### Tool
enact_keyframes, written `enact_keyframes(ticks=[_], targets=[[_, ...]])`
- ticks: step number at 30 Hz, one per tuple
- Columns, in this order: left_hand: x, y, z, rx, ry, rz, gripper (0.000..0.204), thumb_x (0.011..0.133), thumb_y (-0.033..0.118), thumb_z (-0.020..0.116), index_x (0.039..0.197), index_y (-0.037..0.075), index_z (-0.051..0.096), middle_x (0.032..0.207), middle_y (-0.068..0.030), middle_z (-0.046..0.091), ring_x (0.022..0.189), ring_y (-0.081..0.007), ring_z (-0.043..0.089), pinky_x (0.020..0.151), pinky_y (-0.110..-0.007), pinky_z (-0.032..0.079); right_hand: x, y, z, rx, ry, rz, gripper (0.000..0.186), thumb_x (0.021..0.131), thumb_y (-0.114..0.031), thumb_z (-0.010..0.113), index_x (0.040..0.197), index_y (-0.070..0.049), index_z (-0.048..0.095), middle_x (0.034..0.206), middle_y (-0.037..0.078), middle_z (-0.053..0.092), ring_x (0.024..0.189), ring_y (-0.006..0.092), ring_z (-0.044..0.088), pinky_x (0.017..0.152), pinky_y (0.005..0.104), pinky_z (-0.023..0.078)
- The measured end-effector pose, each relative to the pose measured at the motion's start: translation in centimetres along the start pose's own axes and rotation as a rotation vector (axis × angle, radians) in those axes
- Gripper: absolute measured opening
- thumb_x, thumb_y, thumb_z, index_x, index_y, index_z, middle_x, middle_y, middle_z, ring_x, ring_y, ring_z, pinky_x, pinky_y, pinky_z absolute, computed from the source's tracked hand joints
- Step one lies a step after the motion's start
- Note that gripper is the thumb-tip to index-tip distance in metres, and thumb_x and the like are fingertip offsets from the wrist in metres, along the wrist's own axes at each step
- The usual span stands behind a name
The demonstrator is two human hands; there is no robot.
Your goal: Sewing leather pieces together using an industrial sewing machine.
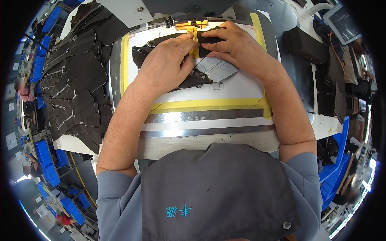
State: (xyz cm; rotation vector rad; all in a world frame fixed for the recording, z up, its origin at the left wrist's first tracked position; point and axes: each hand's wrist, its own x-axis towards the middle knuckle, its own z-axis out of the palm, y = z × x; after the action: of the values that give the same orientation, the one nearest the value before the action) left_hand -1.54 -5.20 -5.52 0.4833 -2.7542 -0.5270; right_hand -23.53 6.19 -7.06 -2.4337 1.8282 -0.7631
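My left hand (167, 60) is closed on a dark fabric piece (163, 40), its fingertips pressed down beside a strip of yellow tape. A zipper edge of dark fabric (199, 78) shows under the palm, with metal teeth and loose threads. My right hand (241, 50) grips the dark fabric's right part, fingers bent over it and a little apart, the thumb lower down. Below the right fingers lies a smooth grey piece (221, 71). Just beyond my fingertips is the sewing machine's yellow plate (192, 25). The layers beneath both hands are hidden.
A white board (237, 91) edged with yellow tape (209, 105) lies under the work. Dark fabric pieces with zippers (74, 80) are heaped at left. A stack of dark pieces (305, 44) and a screen (343, 22) stand at right. The machine head (189, 8) overhangs the far side.
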Motion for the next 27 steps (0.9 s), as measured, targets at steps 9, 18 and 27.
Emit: enact_keyframes(ticks=[9, 18, 27], targets=[[-0.2, -0.1, 0.2, 0.091, 0.071, 0.054, 0.036, 0.095, 0.014, 0.06, 0.127, 0.0, 0.064, 0.142, -0.0184, 0.06, 0.126, -0.0369, 0.059, 0.109, -0.044, 0.047, 0.1, -0.1, 0.0, -0.018, 0.011, -0.009, 0.029, 0.089, -0.031, 0.072, 0.112, -0.014, 0.079, 0.125, -0.001, 0.069, 0.113, 0.025, 0.055, 0.103, 0.0381, 0.049], [0.1, 0.3, -0.2, 0.084, -0.05, 0.05, 0.039, 0.097, 0.015, 0.055, 0.133, 0.0, 0.059, 0.141, -0.0222, 0.059, 0.127, -0.0375, 0.058, 0.112, -0.047, 0.043, 0.3, 0.0, 0.0, -0.026, 0.025, -0.031, 0.027, 0.089, -0.03, 0.073, 0.11, -0.014, 0.08, 0.123, -0.001, 0.069, 0.112, 0.0247, 0.057, 0.1, 0.0381, 0.05], [-0.1, 0.3, -1.3, 0.301, -0.108, 0.191, 0.037, 0.103, 0.029, 0.051, 0.13, 0.011, 0.067, 0.142, -0.0216, 0.059, 0.13, -0.0338, 0.057, 0.117, -0.047, 0.036, 0.2, 0.1, 0.1, -0.11, 0.004, -0.044, 0.029, 0.089, -0.03, 0.074, 0.112, -0.013, 0.08, 0.126, -0.002, 0.069, 0.112, 0.024, 0.057, 0.101, 0.038, 0.05]])
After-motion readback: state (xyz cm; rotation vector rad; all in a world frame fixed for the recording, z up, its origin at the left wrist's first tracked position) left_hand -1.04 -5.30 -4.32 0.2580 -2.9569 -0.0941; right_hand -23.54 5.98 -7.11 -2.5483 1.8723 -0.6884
